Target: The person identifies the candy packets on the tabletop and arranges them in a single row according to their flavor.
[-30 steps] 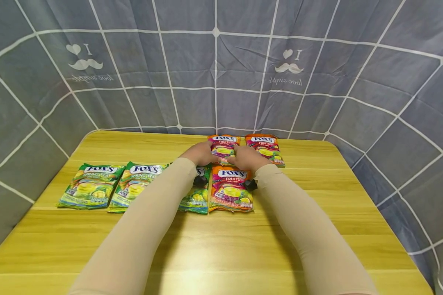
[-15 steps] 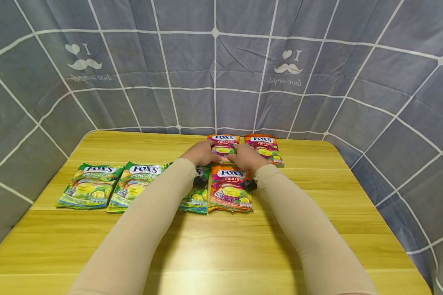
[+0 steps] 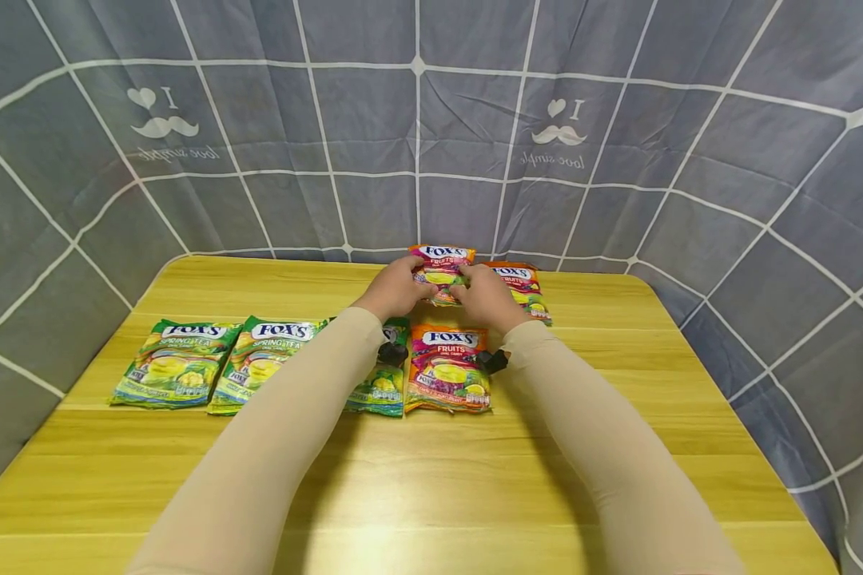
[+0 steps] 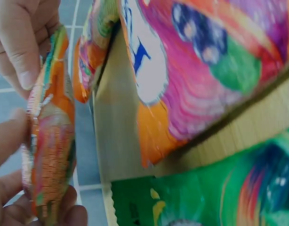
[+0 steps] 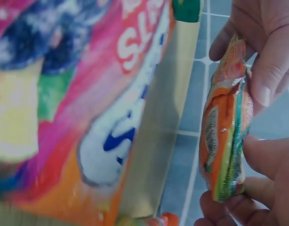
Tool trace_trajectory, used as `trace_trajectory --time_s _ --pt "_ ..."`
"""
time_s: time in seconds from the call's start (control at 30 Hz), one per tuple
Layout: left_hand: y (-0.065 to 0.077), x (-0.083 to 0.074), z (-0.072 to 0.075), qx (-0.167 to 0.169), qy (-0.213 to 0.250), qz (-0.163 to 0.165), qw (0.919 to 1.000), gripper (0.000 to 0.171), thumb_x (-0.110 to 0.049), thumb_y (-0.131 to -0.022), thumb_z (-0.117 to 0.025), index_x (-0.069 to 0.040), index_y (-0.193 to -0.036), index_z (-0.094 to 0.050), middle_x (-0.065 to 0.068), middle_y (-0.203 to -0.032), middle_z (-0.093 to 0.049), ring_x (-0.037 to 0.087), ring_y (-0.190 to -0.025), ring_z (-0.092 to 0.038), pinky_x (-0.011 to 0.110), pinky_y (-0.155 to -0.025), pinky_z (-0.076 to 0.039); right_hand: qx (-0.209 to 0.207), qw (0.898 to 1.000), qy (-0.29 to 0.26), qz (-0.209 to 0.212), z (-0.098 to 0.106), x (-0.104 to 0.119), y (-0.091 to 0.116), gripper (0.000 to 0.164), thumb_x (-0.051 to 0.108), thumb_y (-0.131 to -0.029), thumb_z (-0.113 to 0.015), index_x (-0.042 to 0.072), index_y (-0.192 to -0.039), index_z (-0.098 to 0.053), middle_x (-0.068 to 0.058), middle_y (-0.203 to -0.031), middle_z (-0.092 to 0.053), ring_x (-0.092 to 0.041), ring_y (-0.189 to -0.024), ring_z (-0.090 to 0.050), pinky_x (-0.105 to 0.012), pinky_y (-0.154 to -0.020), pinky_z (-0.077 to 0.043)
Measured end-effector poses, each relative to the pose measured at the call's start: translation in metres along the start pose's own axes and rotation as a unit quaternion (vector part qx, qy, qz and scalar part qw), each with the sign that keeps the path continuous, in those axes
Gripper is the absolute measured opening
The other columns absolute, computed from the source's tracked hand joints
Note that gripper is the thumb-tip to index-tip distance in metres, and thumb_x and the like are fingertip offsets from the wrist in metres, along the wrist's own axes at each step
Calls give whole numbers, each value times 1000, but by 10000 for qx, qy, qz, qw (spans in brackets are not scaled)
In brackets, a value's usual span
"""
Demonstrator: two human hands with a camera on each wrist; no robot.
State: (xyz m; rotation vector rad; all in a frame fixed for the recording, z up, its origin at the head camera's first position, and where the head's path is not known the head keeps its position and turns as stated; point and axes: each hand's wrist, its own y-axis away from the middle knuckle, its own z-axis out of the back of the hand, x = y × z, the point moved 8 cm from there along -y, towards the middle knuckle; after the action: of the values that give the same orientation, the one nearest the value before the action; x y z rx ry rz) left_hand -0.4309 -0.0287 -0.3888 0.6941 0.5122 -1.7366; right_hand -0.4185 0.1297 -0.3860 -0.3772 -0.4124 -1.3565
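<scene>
Between both hands is an orange and magenta FOX'S Fruits candy bag (image 3: pixel 443 263), lifted near the back edge of the table. My left hand (image 3: pixel 391 289) grips its left side, thumb on the front face. The right side is pinched by my right hand (image 3: pixel 491 299). Seen edge-on in the left wrist view, the held bag (image 4: pixel 52 136) has fingers behind it and thumbs in front. A second Fruits candy bag (image 3: pixel 449 371) lies flat below the hands. Another Fruits bag (image 3: pixel 525 291) lies behind the right hand, partly covered by it.
Three green FOX'S Spring Tea candy bags stretch leftward in the front row: one at far left (image 3: pixel 176 363), one beside it (image 3: pixel 259 359), and one (image 3: pixel 381 390) partly hidden by the left forearm. A grey gridded cloth (image 3: pixel 374 120) hangs behind the wooden table (image 3: pixel 417 479).
Both hands have raised the held Fruits bag and shifted it slightly back and to the right, now overlapping the back right bag's edge in view. The other bags stay put.
</scene>
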Motion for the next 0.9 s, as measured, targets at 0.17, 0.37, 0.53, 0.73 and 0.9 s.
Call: trace_trajectory --time_s 0.17,0.37,0.53,0.73,0.9 --pt "5 -13 4 -240 368 -178 9989 69 -41 -103 -69 -11 -160 -44 13 -160 -48 32 -141 -52 51 -121 -43 -282 9987 -414 -100 17 -4 11 66 36 -104 -67 11 -161 -44 -19 -150 -56 -34 -130 -57 -51 -114 -49" --pt "12 -35 2 -468 729 -432 9953 62 -31 -100 -74 -10 -154 -51 13 -154 -53 30 -130 -58 47 -115 -50 -410 9923 -1131 -282 37 -10 26 72 34 -101 -71 12 -163 -42 -17 -154 -55 -32 -130 -58 -50 -111 -51" --pt "19 -52 -6 -284 1098 -594 9918 69 -26 -97 -78 -11 -156 -46 12 -152 -51 27 -124 -60 44 -109 -55 -401 9931 -1066 -294 50 -19 38 77 32 -100 -73 8 -163 -39 -19 -149 -59 -33 -123 -60 -48 -106 -54" --pt "25 -68 -17 7 1277 -723 9892 92 -27 -94 -81 -17 -168 -27 14 -162 -41 32 -138 -54 48 -117 -48 -329 9946 -963 -207 64 -30 58 78 30 -100 -72 9 -165 -35 -18 -129 -62 -29 -101 -54 -41 -87 -49" --pt "34 -79 -29 332 1307 -745 9881 91 -33 -96 -78 -19 -169 -25 9 -169 -36 33 -150 -44 52 -124 -39 -280 9961 -831 -73 74 -42 77 75 31 -101 -70 10 -164 -37 -12 -96 -53 -25 -80 -46 -37 -70 -39"
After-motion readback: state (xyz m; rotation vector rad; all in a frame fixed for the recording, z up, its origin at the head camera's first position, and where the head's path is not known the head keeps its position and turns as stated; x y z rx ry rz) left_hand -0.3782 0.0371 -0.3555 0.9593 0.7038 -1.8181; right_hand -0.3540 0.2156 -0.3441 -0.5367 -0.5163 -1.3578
